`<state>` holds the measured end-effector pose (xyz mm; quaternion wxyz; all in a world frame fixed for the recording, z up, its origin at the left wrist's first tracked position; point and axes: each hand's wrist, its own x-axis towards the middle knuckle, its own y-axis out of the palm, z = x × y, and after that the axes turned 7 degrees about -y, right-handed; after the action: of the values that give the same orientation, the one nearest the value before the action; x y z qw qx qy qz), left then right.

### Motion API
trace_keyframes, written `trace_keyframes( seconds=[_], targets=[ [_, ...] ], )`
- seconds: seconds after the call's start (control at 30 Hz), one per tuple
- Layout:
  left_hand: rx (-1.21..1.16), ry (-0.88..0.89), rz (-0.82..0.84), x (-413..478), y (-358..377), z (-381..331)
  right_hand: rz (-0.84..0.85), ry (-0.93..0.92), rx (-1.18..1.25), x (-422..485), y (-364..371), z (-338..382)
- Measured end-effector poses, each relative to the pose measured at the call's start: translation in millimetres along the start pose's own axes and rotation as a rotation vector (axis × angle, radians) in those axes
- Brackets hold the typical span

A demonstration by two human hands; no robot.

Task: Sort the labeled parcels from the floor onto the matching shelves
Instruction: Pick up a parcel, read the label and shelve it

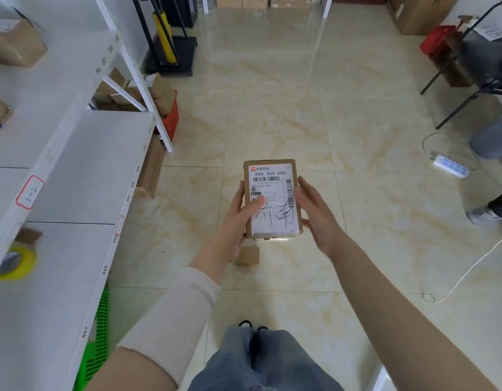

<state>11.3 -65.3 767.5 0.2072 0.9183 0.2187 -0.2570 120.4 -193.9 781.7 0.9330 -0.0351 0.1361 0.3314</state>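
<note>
Small flat brown cardboard parcel (273, 199): held above the cream tiled floor (272, 108), mid-scene, label side up. White shipping label printed 866 303 666, with barcodes and black handwritten characters. Left hand (238, 214): fingers closed on the parcel's left edge, thumb lying over the label. Right hand (317, 214): fingers straight and together against the right edge. White metal shelves (83, 170): left.

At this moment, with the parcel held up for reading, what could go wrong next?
The parcel seems gripped mainly by the left hand; the right hand looks open beside it, so it may slip. A small box lies on the floor just ahead, a trip hazard. The cable trails nearby too.
</note>
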Motion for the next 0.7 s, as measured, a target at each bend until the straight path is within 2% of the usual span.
trace_keyframes(
  seconds=[0.1, 0.27, 0.7],
  targets=[
    [-0.137, 0.020, -0.061, 1.0, 13.4, 7.8, -0.015, -0.007, 0.112, -10.2, 13.1, -17.2],
    [-0.187, 0.087, -0.160, -5.0, 23.9, 18.1, -0.073, -0.010, 0.229, -20.8, 21.2, -28.5],
    [-0.172, 0.107, -0.158, -15.8, 25.9, 17.2, -0.126, -0.033, 0.295, -30.0, 28.4, -35.5]
  ],
)
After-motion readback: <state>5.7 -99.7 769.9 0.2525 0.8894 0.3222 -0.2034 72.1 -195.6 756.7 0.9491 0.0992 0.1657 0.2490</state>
